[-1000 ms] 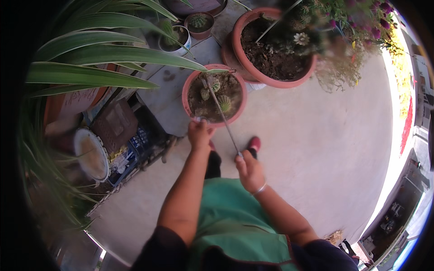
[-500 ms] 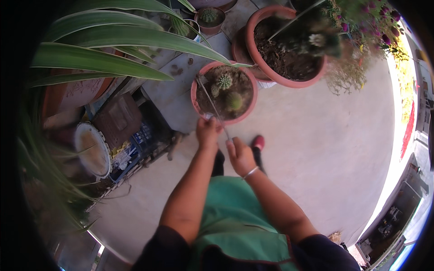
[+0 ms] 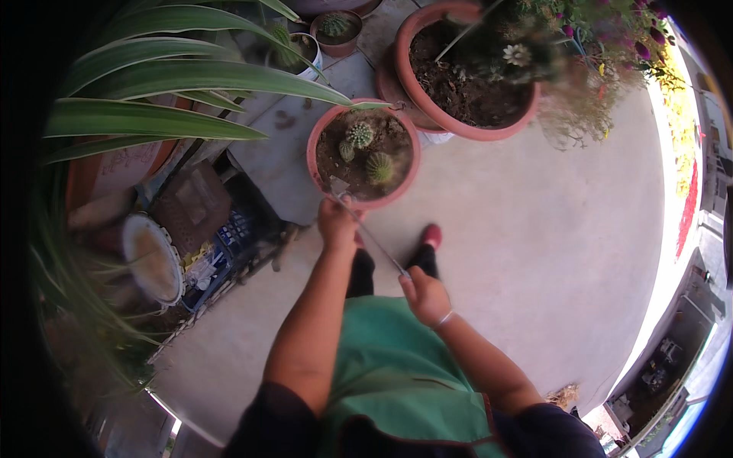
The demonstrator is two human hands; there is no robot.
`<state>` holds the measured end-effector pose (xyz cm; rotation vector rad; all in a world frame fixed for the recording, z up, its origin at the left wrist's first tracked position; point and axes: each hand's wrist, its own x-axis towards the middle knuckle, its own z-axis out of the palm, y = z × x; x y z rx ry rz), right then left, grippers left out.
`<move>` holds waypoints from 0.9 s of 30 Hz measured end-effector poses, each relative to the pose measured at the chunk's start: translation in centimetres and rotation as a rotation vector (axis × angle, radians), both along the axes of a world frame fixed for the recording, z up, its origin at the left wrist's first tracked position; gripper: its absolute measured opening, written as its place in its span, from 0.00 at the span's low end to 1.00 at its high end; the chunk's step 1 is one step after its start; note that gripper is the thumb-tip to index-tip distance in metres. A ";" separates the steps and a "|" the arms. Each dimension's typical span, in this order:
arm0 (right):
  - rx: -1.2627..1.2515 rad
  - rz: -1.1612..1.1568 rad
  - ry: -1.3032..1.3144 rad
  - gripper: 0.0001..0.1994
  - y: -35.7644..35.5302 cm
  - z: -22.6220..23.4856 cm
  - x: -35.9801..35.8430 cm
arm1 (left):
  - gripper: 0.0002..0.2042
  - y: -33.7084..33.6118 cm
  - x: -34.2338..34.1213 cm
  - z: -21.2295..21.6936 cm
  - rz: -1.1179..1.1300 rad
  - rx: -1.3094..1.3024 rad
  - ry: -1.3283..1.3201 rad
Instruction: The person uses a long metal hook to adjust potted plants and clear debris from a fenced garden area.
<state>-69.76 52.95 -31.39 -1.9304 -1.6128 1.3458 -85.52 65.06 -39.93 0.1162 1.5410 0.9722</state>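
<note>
A round terracotta-coloured flowerpot [image 3: 411, 162] with soil stands in front of me. Several small, round, spiny cacti [image 3: 379, 167] grow in it. My left hand [image 3: 337, 226] is closed at the pot's near rim, its fingers partly hidden. My right hand [image 3: 427, 296], lower and to the right, is closed round the handle end of a thin metal tool [image 3: 379, 246]. The shaft slants up to the left, passing over or close against my left hand. Its small flat blade lies over the soil just inside the near rim.
A larger terracotta pot [image 3: 527, 120] stands beyond to the right, beside purple flowers [image 3: 641, 50]. Long striped leaves [image 3: 183, 80] reach in from the left above the small pot. Lower left are a white-rimmed round container [image 3: 155, 258] and a dark crate [image 3: 256, 200].
The tool's blade has drawn back from the far left of the soil to the near rim. My right hand has moved down and right with the handle. The left hand stays at the rim.
</note>
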 end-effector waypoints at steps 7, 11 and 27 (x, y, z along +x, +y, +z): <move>0.023 0.153 -0.281 0.11 -1.7 -0.8 6.9 | 0.07 0.2 0.4 0.4 0.026 0.006 0.019; 0.212 0.126 -0.384 0.12 -1.7 -2.3 8.5 | 0.08 -0.5 -0.3 -1.2 -0.037 -0.035 0.027; 0.142 0.099 -0.223 0.13 -1.5 -3.9 4.7 | 0.07 0.0 0.2 -0.3 -0.007 -0.041 0.029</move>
